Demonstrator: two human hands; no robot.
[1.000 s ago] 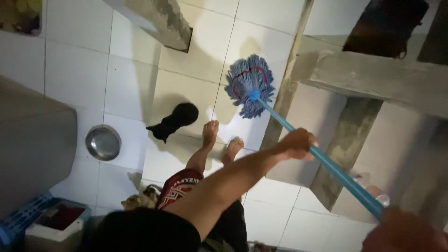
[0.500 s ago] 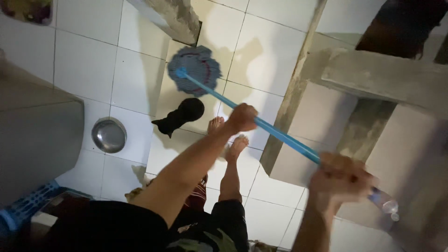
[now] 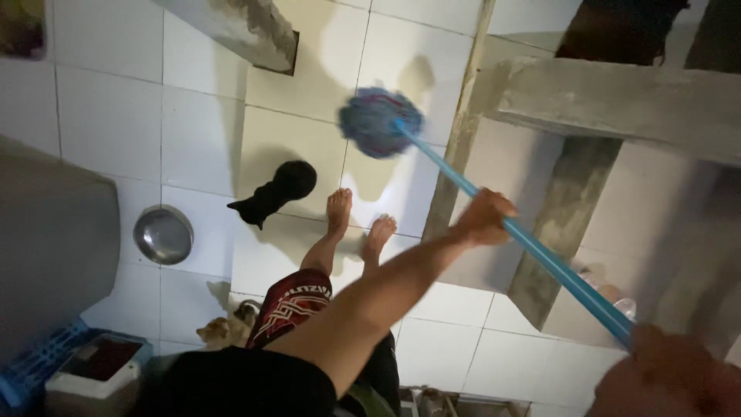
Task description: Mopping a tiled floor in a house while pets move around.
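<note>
I hold a mop with a light blue handle [image 3: 540,259] in both hands. My left hand [image 3: 485,218] grips the handle partway down. My right hand [image 3: 664,378] grips its upper end at the bottom right of the view. The blue string mop head [image 3: 378,122] rests on the white tiled floor [image 3: 108,116] ahead of my bare feet [image 3: 356,224], blurred by motion. A black cat [image 3: 274,191] sits on the tiles just left of my feet, close to the mop head.
A metal bowl [image 3: 163,235] lies on the floor at left beside a large grey object [image 3: 46,247]. A blue crate and white box [image 3: 77,371] stand at bottom left. Concrete steps [image 3: 617,100] rise at right. A second small animal [image 3: 224,330] crouches behind my legs.
The mop head has swung from the left, near the cat, back to the right in front of my feet. My right hand has drawn back toward the lower right corner.
</note>
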